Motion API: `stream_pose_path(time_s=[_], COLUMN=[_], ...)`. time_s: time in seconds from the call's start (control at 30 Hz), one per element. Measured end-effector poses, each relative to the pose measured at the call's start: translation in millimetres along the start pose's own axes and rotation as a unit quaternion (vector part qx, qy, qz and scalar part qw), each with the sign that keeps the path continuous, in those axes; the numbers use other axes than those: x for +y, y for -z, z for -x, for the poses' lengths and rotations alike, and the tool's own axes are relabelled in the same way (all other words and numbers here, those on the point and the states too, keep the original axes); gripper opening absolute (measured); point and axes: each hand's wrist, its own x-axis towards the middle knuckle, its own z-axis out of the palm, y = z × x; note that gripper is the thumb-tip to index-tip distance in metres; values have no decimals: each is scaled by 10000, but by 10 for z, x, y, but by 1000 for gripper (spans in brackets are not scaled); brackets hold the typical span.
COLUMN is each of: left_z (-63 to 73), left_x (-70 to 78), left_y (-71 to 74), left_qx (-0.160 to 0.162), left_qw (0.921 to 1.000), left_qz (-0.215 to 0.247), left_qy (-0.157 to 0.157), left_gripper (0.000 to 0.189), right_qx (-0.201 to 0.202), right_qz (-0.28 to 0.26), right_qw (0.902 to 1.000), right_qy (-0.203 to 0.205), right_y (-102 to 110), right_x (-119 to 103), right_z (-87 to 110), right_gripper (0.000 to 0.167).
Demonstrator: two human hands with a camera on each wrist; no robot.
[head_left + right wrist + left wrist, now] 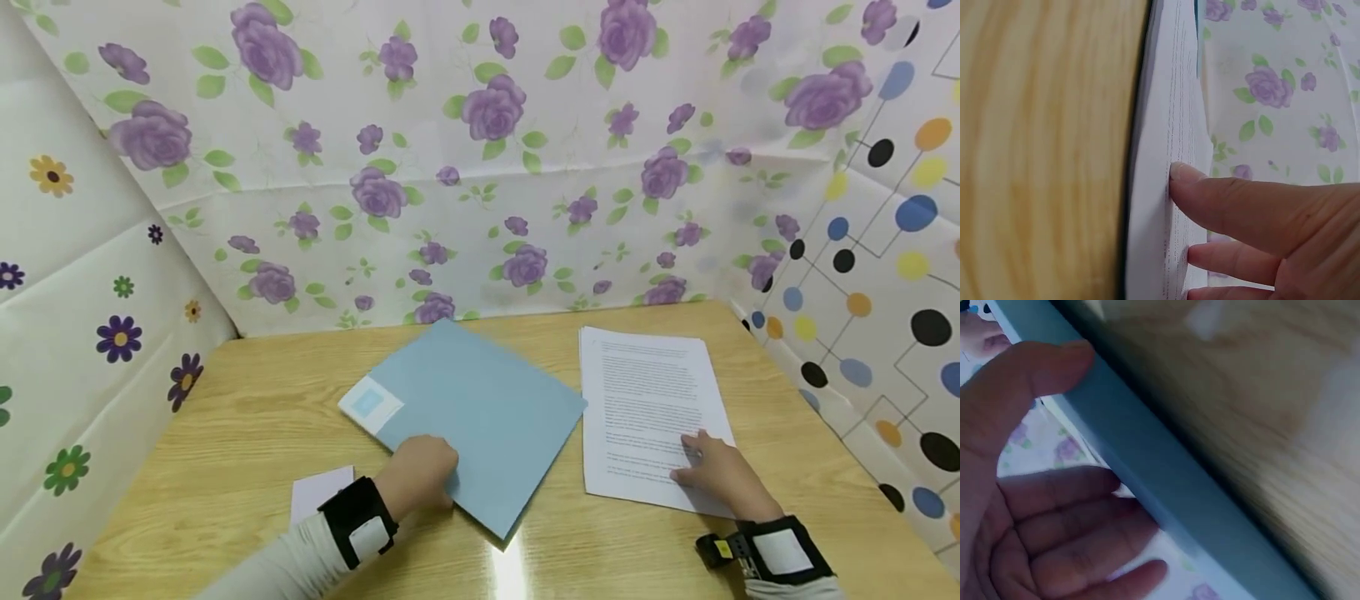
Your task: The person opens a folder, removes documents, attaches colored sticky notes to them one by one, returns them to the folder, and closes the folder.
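Observation:
A light blue folder (480,400) with a white label at its left corner lies at an angle in the middle of the wooden table. My left hand (422,473) grips it along the near-left edge. In the left wrist view the thumb presses on the folder's spine (1141,453) while the other fingers reach over its cover. To the right is a stack of printed paper (648,400), its far left side close to the folder's right corner. My right hand (716,477) rests on the stack's lower right, thumb and fingertips spread on the top sheet (1175,125).
A small white paper piece (321,493) lies at the left, partly hidden by my left wrist. Flower-patterned cloth (450,167) stands along the table's back edge, with patterned sheets on both sides. The wooden tabletop (225,433) reflects light near the front.

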Motion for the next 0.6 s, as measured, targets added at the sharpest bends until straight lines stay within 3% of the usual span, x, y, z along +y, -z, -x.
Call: stream_pose_path(time_s=[0.17, 0.4, 0.6], left_z=[60, 32, -36], left_x=[38, -109, -291], left_y=[-24, -85, -181], left_qx=[285, 604, 950], left_qw=[9991, 9908, 9797], left_qz=[266, 819, 963], left_qy=[134, 893, 1480], left_gripper=[53, 33, 41], right_qx=[-16, 47, 68], right_qz=[-7, -54, -3], right_qw=[10000, 9999, 10000], right_qy=[1, 86, 57], right_y=[-9, -20, -18], right_x=[7, 19, 11], right_z=[-13, -9, 0], right_gripper=[72, 72, 71])
